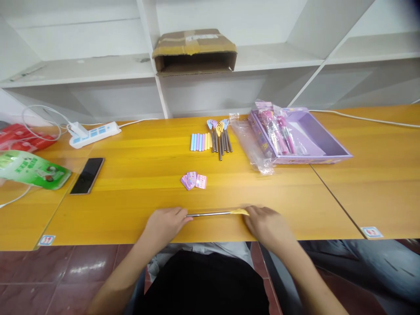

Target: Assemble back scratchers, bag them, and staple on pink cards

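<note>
A thin metal rod with a yellow end piece (213, 214) is stretched level just above the near edge of the yellow table (138, 192). My left hand (164, 224) pinches its bare metal end. My right hand (267, 224) is closed on the yellow end. Beyond the rod lies a small fan of pink cards (193, 180). Farther back are a row of pastel sleeves (200, 142) and a bunch of similar rods with coloured hand-shaped tips (220, 138).
A purple tray (323, 146) with pink packaged items and a clear plastic bag (251, 144) sits at the right. A black phone (87, 175), a green packet (31, 168), a red packet (22, 135) and a power strip (95, 133) lie at the left. A cardboard box (195, 51) rests on the white shelf.
</note>
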{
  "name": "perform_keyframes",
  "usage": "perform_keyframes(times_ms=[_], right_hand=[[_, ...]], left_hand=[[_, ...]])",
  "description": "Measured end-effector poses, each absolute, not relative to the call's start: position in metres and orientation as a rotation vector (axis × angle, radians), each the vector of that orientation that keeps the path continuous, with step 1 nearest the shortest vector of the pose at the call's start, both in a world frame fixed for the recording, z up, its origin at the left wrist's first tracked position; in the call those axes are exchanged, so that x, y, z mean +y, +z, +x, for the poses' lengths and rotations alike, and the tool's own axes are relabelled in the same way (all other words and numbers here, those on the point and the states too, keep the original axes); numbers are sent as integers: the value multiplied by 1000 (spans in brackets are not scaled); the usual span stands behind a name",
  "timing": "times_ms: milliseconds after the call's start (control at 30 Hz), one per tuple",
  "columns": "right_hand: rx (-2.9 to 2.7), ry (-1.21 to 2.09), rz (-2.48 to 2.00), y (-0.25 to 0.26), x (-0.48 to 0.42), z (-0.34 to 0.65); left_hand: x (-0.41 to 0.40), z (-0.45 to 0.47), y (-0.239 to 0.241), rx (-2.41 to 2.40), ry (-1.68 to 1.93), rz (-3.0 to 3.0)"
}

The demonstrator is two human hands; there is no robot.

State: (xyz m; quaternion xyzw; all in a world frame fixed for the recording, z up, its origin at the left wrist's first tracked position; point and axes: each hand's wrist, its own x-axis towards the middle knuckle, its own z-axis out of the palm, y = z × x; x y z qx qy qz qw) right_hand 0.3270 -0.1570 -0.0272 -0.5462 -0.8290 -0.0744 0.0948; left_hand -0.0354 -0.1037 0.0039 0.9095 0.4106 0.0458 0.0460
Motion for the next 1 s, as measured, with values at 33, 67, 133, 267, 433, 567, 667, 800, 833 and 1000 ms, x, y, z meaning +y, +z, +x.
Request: perform_keyframes(times_ms=[33,67,133,267,433,567,667,800,833,1000], right_hand=[[-2486,-237,-1571,-27,-155,307],[-2505,-257,-1537,-27,-154,290],[-2493,-303,-1546,-29,-153,267],[-2326,-148,-1618,-34,-150,262],[-2268,101,-1611,-34,-145,277],[-2269,153,-1610,-33,-147,278],[-2307,138,-1622,-25,-148,278],[-2436,155,-1632,9,-126,294],[-2442,174,-1650,19,-112,302],[-2157,-162,-2076,52,-9,350]], left_hand=[[-105,-25,-1,1236,143,2789],[-106,-16,-5,1222,152,2800],[-106,-5,-12,1211,155,2802],[-106,-3,-22,1297,177,2780],[-105,-4,-23,1323,208,2734],[-105,-3,-14,1270,168,2672],[-104,-6,2,1153,108,2603],[-93,-11,28,1063,-23,2484],[-85,-11,34,1110,-19,2435],[-16,-4,39,1287,454,2128]])
